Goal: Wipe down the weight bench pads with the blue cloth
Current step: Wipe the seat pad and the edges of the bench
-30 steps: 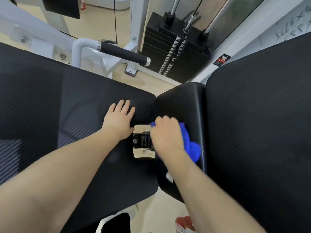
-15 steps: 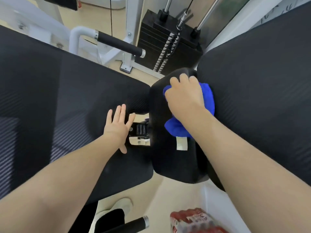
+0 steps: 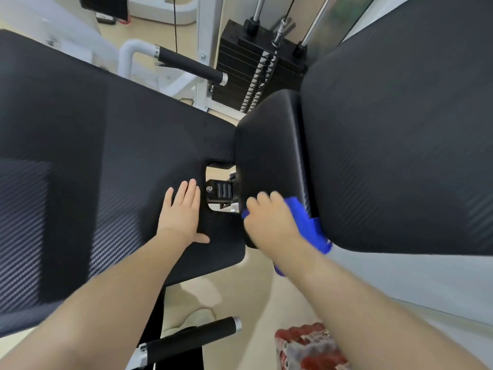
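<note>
Head view, looking down: the right hand [image 3: 269,220] has drawn the bright blue cloth [image 3: 306,222] back along the narrow black padded middle section [image 3: 269,145] of the bench, from its far end half a second ago to its near end now, close to the front edge. The fingers curl over the bunched cloth, gripping and pressing it against the pad; part of the cloth hangs off the near edge beside the large black textured pad [image 3: 400,145] on the right. The left hand [image 3: 182,212] still lies flat, fingers straight and holding nothing, on the wide black textured pad [image 3: 93,169] on the left, just beside the black hinge bracket [image 3: 222,190] in the gap.

That pull reads to me as one full stroke down the middle section. Both big pads look like they still need wiping.
</note>
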